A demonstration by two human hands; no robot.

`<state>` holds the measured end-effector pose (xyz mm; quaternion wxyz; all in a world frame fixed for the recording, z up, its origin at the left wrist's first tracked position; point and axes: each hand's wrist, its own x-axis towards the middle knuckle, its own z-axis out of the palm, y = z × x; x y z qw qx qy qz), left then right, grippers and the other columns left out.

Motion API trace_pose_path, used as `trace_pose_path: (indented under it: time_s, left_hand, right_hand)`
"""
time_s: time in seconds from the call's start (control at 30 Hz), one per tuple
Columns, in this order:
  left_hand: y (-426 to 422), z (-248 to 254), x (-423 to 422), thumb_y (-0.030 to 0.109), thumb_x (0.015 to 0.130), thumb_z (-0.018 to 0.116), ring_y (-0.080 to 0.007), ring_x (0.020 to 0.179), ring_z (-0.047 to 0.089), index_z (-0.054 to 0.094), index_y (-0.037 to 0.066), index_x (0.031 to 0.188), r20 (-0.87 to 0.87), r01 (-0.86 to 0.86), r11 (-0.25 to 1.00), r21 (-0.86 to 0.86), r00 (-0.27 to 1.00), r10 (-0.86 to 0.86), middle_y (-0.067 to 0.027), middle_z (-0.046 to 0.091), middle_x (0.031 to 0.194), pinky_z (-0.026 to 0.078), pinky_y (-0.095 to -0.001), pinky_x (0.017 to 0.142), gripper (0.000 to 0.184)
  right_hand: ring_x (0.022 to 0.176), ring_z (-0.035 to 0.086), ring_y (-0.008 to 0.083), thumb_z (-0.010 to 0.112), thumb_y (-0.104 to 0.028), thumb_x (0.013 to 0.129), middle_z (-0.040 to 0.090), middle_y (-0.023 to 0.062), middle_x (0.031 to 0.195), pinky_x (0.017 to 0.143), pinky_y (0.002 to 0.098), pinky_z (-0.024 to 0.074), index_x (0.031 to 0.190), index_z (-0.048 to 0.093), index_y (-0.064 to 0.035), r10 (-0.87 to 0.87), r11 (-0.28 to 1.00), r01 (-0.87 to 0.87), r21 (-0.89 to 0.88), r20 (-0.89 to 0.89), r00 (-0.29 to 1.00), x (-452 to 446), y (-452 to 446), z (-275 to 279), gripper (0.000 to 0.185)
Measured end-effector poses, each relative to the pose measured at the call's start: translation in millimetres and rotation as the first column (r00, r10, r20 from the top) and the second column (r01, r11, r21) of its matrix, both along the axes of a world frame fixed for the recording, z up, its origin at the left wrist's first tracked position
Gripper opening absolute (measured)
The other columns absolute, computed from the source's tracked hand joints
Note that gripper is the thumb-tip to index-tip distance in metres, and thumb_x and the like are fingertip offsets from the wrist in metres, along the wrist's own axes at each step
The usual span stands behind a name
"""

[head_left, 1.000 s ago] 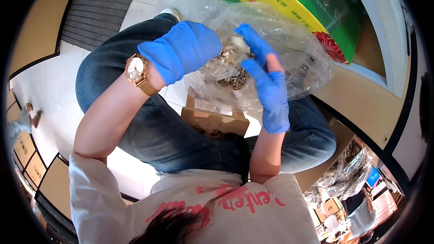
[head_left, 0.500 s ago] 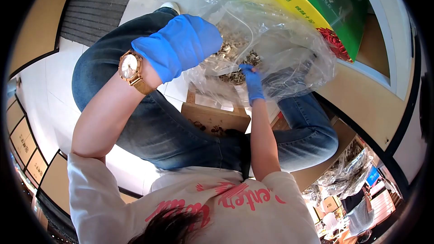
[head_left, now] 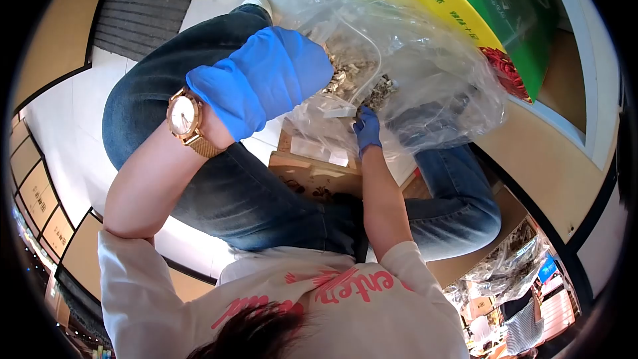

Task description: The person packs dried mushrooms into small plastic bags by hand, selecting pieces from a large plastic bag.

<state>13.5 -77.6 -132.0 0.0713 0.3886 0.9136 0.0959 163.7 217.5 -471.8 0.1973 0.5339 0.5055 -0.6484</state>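
My left hand, in a loose blue glove with a gold watch at the wrist, is at the left edge of a clear plastic bag. Its fingers are hidden behind the back of the hand. My right hand, also gloved in blue, is low at the bag's mouth, against the dried brownish pieces. Its fingers are bunched together, and what they hold is hidden. More dried pieces lie in the bag between my hands. A pale strip and a thin white loop lie over them.
Beyond the bag stands a green and yellow box. A small wooden stool is between my knees. A grey ribbed mat lies upper left, cartons are far left, and another plastic bag is at lower right.
My right hand, earlier raised beside a pale piece above the bag, has gone down to the dried pieces, and that piece is out of its fingers. My left hand has barely moved.
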Motion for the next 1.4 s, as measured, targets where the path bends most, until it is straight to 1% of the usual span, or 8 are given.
trace_pose_path:
  time_s: [0.2,0.57,0.67,0.73,0.87,1.07,1.27,1.4]
  left_hand:
    - [1.1,2.9,-0.4,0.007,0.07,0.058,-0.0255,0.07,0.063,0.063,0.009,0.076,0.047,0.001,0.995,-0.098,0.999,0.003,-0.0079,0.063,0.075,0.051,-0.0331,0.06,0.008]
    - [-35.5,11.7,-32.3,0.015,0.073,0.063,-0.0269,0.075,0.06,0.065,0.01,0.081,0.237,-0.109,0.993,0.036,0.967,0.097,-0.0072,0.063,0.081,0.049,-0.0354,0.068,0.01]
    - [-31.8,15.2,-31.1,0.015,0.073,0.063,-0.0268,0.075,0.06,0.065,0.01,0.081,0.203,-0.109,0.993,0.041,0.974,0.099,-0.0072,0.063,0.081,0.049,-0.0354,0.068,0.01]
    - [-27.3,17.3,-27.6,0.015,0.073,0.063,-0.0268,0.075,0.06,0.065,0.01,0.081,0.183,-0.109,0.993,0.034,0.978,0.101,-0.0072,0.063,0.081,0.049,-0.0353,0.068,0.01]
    - [-24.5,19.8,-22.6,0.015,0.073,0.063,-0.0268,0.075,0.06,0.065,0.01,0.08,0.167,-0.099,0.995,-0.002,0.981,0.098,-0.0072,0.063,0.081,0.049,-0.0353,0.068,0.009]
    - [-24.1,26.9,-21.4,0.015,0.073,0.063,-0.0267,0.075,0.06,0.065,0.01,0.08,0.18,-0.106,0.994,-0.035,0.977,0.111,-0.0071,0.063,0.081,0.049,-0.0352,0.068,0.009]
    - [-28.3,38.6,-36.2,0.015,0.073,0.063,-0.0266,0.075,0.06,0.065,0.009,0.079,0.326,-0.13,0.977,-0.166,0.928,0.179,-0.0071,0.063,0.081,0.049,-0.0352,0.068,0.009]
    - [-34.5,23.3,-25.4,0.014,0.073,0.063,-0.0264,0.074,0.061,0.066,0.01,0.078,0.197,-0.209,0.969,0.132,0.964,0.181,-0.0062,0.063,0.079,0.049,-0.0351,0.066,0.007]
  right_hand:
    - [0.065,0.05,0.0131,0.049,0.0,0.072,0.062,0.0045,0.083,0.059,0.0273,0.0417,0.095,0.064,-0.0017,-0.163,0.923,0.01,-0.384,-0.37,0.915,-42.0,-36.6,56.5,0.027]
    - [0.076,0.055,0.0162,0.05,-0.012,0.08,0.063,0.0054,0.081,0.071,0.0289,0.043,0.088,0.069,-0.0065,0.576,0.753,-0.483,0.447,-0.093,0.812,7.3,29.2,-38.7,0.021]
    - [0.079,0.059,0.0197,0.054,-0.017,0.081,0.066,0.0082,0.087,0.071,0.0315,0.0453,0.087,0.069,-0.0075,0.608,0.72,-0.534,0.443,-0.033,0.793,14.4,39.3,-47.7,0.018]
    - [0.071,0.054,0.0124,0.056,-0.014,0.081,0.062,0.0021,0.081,0.068,0.0236,0.0424,0.088,0.068,-0.0052,0.256,0.966,-0.251,0.06,-0.102,0.961,-1.6,19.8,-9.1,0.017]
    - [0.068,0.054,0.0115,0.065,-0.017,0.078,0.062,0.0006,0.08,0.066,0.0227,0.0429,0.087,0.067,-0.0057,0.42,0.908,-0.416,0.057,-0.1,0.902,-11.6,-29.6,3.4,0.015]
    - [0.08,0.062,0.0262,0.065,-0.031,0.073,0.066,0.0121,0.089,0.074,0.035,0.0481,0.094,0.062,-0.0051,0.781,0.521,-0.702,0.485,0.061,0.622,-4.0,-58.4,-25.6,0.033]
    - [0.081,0.063,0.0221,0.071,-0.034,0.069,0.068,0.0108,0.09,0.074,0.034,0.0477,0.09,0.067,-0.0032,0.944,0.08,-0.891,0.448,0.254,0.212,-28.9,-52.0,-9.8,0.037]
    - [0.082,0.064,0.0253,0.07,-0.037,0.069,0.067,0.0135,0.089,0.074,0.0349,0.0483,0.09,0.068,-0.004,0.96,0.127,-0.919,0.374,0.187,0.209,-27.9,-52.4,-25.8,0.039]
